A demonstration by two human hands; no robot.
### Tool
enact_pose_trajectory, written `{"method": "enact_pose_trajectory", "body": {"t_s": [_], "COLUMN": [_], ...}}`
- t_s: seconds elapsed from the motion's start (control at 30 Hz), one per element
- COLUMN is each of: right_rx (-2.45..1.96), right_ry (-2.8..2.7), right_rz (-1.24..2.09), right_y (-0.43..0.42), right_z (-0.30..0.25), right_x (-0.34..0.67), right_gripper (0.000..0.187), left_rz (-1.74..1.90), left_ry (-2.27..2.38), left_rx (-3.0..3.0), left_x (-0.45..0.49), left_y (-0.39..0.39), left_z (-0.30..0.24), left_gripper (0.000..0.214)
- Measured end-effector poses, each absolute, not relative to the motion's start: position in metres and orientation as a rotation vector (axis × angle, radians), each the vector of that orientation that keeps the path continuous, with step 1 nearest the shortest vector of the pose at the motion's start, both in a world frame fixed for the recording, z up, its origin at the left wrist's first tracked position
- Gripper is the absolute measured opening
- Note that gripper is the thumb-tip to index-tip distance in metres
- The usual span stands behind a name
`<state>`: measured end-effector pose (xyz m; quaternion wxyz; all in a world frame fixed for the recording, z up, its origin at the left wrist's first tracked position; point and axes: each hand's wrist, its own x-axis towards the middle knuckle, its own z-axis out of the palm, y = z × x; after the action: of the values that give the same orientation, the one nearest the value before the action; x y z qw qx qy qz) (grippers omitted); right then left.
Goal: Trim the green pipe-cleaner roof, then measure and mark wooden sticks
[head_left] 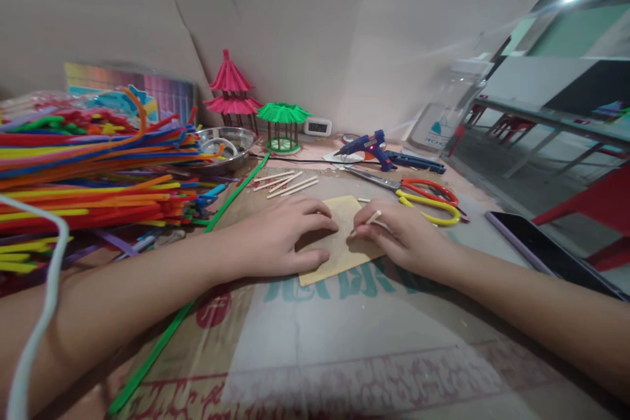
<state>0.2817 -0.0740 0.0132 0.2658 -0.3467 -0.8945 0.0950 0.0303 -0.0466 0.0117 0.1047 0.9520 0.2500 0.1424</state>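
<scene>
Right hand holds a stick over the paper, left hand rests flat

From the head view, your left hand (283,233) lies on the left part of the yellowish paper (342,256), with the thumb spread apart from the fingers. Your right hand (401,233) pinches a thin pale stick (375,216) in the way one holds a pen. Its lower end is near the middle of the paper; whether it touches, I cannot tell. The paper lies flat on the surface (315,341), in front of you.

I judge that the step in hand is placing or guiding this stick on the paper. The next move would call for steady fingers on the right, and for the left to prevent the paper from sliding. More pale sticks (284,186) lie loose just beyond your left hand.

About the writing: the surface carries large green characters, partly covered, which I cannot read with certainty. The clear bottle (436,121) has blurred letters, and the digits of the small white clock (317,126) are not legible. I find no certain brand.
</scene>
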Motion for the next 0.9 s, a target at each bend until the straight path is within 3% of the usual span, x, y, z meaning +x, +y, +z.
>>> {"method": "enact_pose_trajectory", "body": {"t_s": [0.9], "right_rx": [-0.898], "right_ry": [-2.423], "right_rz": [0.266], "right_y": [-0.0716], "right_z": [0.0082], "right_x": [0.2844], "right_gripper": [0.020], "left_rz": [0.396], "left_ry": [0.732], "left_rx": [2.791], "left_x": [0.0299], "left_y": [-0.0466], "left_z": [0.0126], "left_gripper": [0.038]}}
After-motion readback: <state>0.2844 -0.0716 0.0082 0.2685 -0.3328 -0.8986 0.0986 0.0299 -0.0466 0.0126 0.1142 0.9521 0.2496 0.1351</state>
